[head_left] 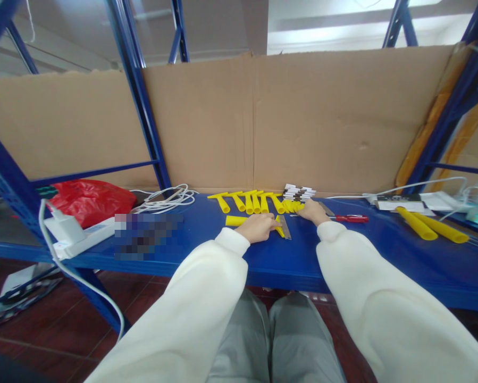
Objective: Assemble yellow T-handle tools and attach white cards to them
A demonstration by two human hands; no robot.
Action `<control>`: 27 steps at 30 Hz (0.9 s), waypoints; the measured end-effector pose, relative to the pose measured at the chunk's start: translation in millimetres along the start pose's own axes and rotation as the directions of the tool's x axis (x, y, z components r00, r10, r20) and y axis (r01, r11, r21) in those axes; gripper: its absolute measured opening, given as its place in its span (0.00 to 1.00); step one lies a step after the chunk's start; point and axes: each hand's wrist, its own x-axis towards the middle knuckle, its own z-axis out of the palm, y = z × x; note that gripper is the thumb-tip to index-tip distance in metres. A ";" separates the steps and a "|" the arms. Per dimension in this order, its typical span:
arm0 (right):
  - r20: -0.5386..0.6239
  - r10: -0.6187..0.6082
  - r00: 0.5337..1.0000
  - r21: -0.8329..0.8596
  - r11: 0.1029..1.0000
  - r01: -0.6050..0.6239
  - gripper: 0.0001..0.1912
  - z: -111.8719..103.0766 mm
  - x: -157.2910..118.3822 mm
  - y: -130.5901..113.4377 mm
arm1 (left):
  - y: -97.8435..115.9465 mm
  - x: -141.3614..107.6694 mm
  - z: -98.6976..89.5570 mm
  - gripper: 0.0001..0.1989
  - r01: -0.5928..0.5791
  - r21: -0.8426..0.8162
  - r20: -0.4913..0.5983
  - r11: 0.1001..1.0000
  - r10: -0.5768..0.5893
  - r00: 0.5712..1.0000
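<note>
My left hand [258,227] is closed around a scraper lying low over the blue shelf. The scraper's yellow tube handle [234,220] sticks out to the left, and its flat metal blade [286,227] points right. At the back, my right hand [313,211] reaches down with its fingers drawn together at a pile of small yellow plastic pieces [291,206]; what its fingertips grip is hidden. Beside that hand lies a red-handled screwdriver [352,218], and a grey metal blade [325,208] shows just behind it. Several yellow T-shaped handles [256,203] stand in a row left of the pile.
Black-and-white small boxes or packs [298,192] are stacked against the cardboard wall [302,117]. Two yellow tubes [426,226] lie at right. On the left are coiled white cable [170,198], a red plastic bag [89,201] and a power strip [89,238]. Blue posts [143,96] frame the shelf.
</note>
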 end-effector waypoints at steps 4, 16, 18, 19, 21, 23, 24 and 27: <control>-0.016 -0.004 1.000 -0.012 1.000 0.004 0.25 0.0 0.2 0.6 | -0.3 0.1 0.8 0.20 -0.004 -0.004 0.008 1.000 0.004 1.000; -0.049 -0.019 0.999 -0.219 0.976 0.007 0.22 -7.4 -12.2 -5.9 | 2.2 1.0 0.4 0.19 0.028 -0.013 0.017 1.000 -0.027 0.999; -0.058 -0.033 0.998 -0.238 0.971 0.018 0.21 -9.9 -14.4 -5.5 | 3.2 0.6 -1.0 0.19 0.034 -0.025 0.018 0.999 -0.034 0.999; -0.064 -0.034 0.997 -0.238 0.971 0.018 0.20 -11.0 -15.2 -4.9 | 3.6 0.4 -1.5 0.18 0.036 -0.031 0.015 0.999 -0.036 0.999; -0.084 -0.021 0.996 -0.219 0.976 0.002 0.20 -12.9 -16.0 -3.2 | 3.9 0.1 -2.0 0.18 0.037 -0.038 0.010 0.999 -0.037 0.999; -0.114 0.000 0.993 -0.175 0.984 -0.020 0.20 -14.2 -15.9 -0.5 | 3.6 0.0 -2.1 0.19 0.035 -0.036 0.010 0.999 -0.035 0.999; -0.132 0.009 0.991 -0.148 0.989 -0.029 0.20 -14.7 -15.5 1.2 | 3.2 0.0 -1.9 0.19 0.033 -0.032 0.013 0.999 -0.033 0.999; -0.202 0.026 0.979 -0.058 0.998 -0.039 0.19 -15.7 -12.4 7.9 | 2.1 0.1 -1.2 0.19 0.028 -0.024 0.016 0.999 -0.028 0.999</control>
